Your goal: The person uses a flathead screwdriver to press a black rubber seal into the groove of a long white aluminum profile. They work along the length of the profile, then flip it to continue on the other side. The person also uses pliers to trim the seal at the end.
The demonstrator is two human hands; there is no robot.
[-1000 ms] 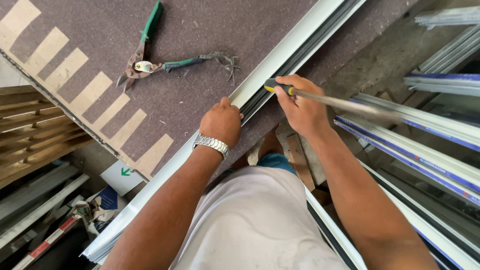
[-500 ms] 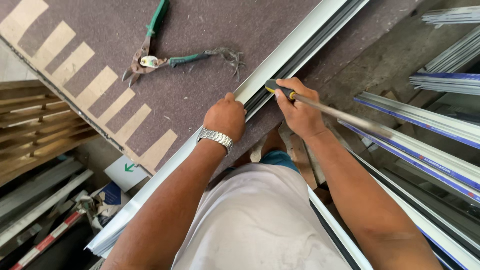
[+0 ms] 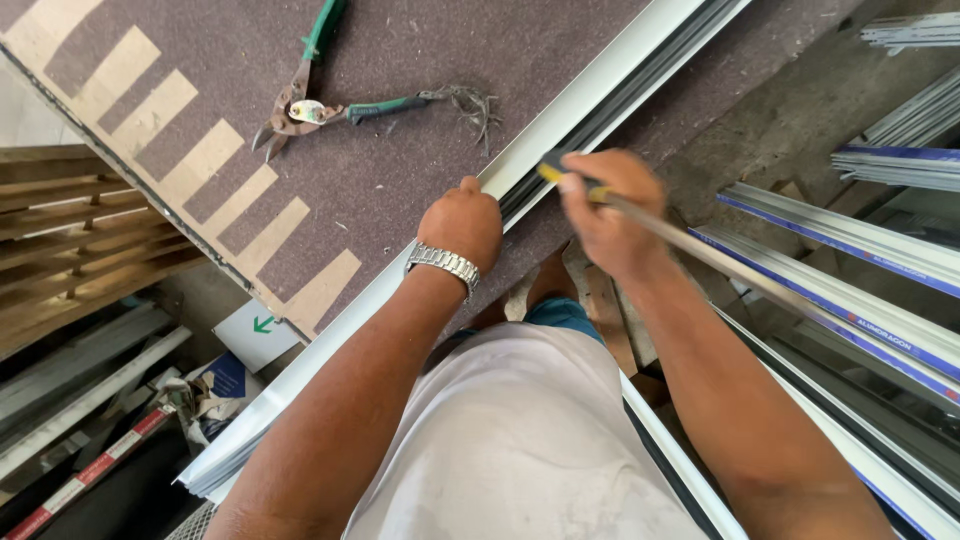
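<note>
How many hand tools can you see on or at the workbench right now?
2. Green-handled snips lie open on the brown benchtop, upper left. A long thin yellow-and-black tool is in the right hand, at the white profile. Others may be hidden.

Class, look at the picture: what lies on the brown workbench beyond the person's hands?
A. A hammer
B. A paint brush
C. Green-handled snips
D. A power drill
C. Green-handled snips lie open on the workbench, beyond the left hand, which rests on the white profile.
</note>
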